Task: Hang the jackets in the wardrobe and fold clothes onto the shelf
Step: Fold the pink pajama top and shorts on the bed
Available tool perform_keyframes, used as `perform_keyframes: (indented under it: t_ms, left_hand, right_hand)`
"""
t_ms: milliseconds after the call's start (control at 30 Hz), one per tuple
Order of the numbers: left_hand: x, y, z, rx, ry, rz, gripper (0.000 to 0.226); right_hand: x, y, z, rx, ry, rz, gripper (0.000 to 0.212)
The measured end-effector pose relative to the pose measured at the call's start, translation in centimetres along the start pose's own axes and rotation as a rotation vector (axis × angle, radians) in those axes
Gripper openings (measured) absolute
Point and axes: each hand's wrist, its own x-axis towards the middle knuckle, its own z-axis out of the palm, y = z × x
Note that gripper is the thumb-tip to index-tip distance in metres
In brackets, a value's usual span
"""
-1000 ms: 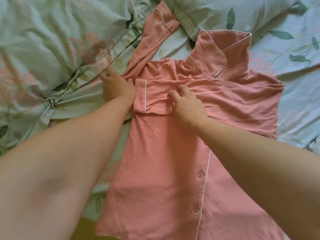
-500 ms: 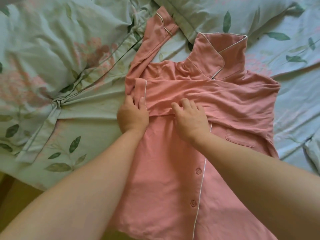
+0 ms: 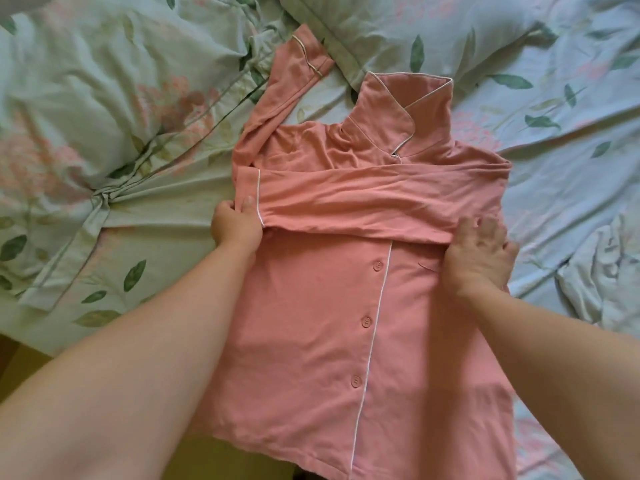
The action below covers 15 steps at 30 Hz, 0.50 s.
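A pink pyjama shirt (image 3: 346, 323) with white piping and buttons lies front-up on the bed, collar away from me. One sleeve is folded flat across the chest; the other sleeve (image 3: 287, 81) sticks out toward the upper left. My left hand (image 3: 235, 226) pinches the cuff of the folded sleeve at the shirt's left edge, thumb on top. My right hand (image 3: 479, 251) lies with spread fingers on the shirt's right side, pressing where the folded sleeve meets the body.
The bed is covered with a pale floral sheet (image 3: 571, 150). A crumpled green floral quilt (image 3: 104, 133) lies to the left and a pillow (image 3: 398, 29) at the top. The shirt's hem hangs over the bed's near edge (image 3: 69, 344).
My right hand slid from the middle of the shirt to its right side. My left hand moved down to the cuff and now pinches it. The folded sleeve lies flatter.
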Motion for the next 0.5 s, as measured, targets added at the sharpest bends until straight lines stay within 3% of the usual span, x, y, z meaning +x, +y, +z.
perform_keyframes:
  t_ms: [133, 367, 500]
  left_hand:
    - [-0.4, -0.2, -0.3, -0.030, 0.011, -0.030, 0.041]
    - [-3.5, -3.1, -0.4, 0.057, 0.055, -0.077, 0.040]
    - [-4.4, -4.7, -0.3, 0.043, 0.054, -0.121, 0.038]
  right_hand:
    - [0.6, 4.1, 0.0, 0.095, -0.030, 0.153, 0.037]
    - [-0.1, 6.8, 0.9, 0.150, -0.034, 0.045, 0.032]
    - [-0.2, 7.2, 1.7, 0.322, -0.122, 0.224, 0.032]
